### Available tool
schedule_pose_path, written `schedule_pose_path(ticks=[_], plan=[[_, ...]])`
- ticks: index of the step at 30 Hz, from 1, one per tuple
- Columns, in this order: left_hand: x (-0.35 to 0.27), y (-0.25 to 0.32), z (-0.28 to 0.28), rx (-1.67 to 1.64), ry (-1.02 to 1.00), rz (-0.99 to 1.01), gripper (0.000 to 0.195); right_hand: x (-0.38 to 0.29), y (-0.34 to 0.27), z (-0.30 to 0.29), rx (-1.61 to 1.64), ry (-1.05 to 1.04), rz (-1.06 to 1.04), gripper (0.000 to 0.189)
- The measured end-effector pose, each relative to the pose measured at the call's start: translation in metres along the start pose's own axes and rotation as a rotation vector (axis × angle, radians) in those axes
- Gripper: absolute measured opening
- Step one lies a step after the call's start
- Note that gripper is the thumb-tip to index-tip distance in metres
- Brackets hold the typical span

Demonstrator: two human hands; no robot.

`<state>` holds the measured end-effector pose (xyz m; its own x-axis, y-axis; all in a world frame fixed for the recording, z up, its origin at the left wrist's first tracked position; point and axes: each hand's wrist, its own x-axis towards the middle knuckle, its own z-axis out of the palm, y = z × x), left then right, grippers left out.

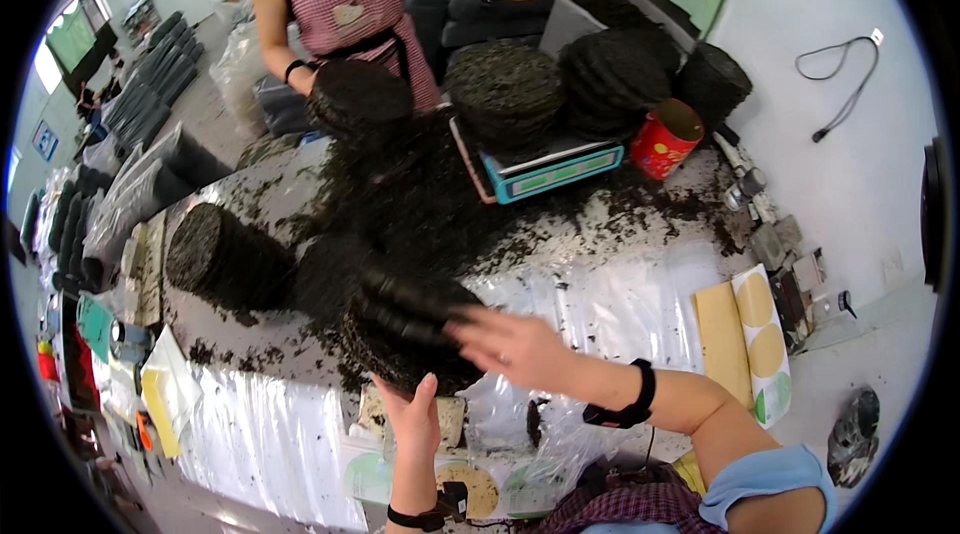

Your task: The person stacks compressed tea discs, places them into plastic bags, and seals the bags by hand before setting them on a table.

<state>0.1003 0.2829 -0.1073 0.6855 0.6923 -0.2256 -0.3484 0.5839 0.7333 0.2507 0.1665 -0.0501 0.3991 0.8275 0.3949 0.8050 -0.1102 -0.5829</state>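
Observation:
A stack of round, dark pressed cakes of dried seaweed or a similar leafy material is between my hands at the near middle of the table. My left hand grips the stack's lower near edge, thumb up. At its right side is my right hand, slightly blurred, fingers spread against or just beside the cakes; contact is unclear. Another dark stack lies on its side to the left. Loose dark flakes cover the table's middle. Clear plastic bags lie flat to the right.
Across the table a person in a checked apron touches more dark cakes. A teal digital scale bears a stack, with a red can beside it. Sticker sheets lie at the right edge, clear bags near left.

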Motion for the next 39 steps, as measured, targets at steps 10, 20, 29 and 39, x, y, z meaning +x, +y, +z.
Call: schedule_pose_path(ticks=[10, 20, 29, 39], plan=[[0.0, 0.002, 0.001, 0.058, -0.037, 0.005, 0.08, 0.011, -0.02, -0.005, -0.049, -0.06, -0.108, 0.034], [-0.005, 0.013, -0.019, 0.065, 0.073, 0.041, 0.071, -0.003, 0.057, -0.007, 0.365, 0.342, 0.401, 0.031], [-0.006, 0.011, -0.023, 0.033, 0.199, -0.035, 0.075, 0.103, 0.104, -0.096, 0.896, 0.987, 0.37, 0.067], [0.041, 0.032, -0.032, -0.084, 0.201, 0.127, 0.071, 0.069, 0.133, -0.048, 0.823, 0.641, 0.713, 0.05]])
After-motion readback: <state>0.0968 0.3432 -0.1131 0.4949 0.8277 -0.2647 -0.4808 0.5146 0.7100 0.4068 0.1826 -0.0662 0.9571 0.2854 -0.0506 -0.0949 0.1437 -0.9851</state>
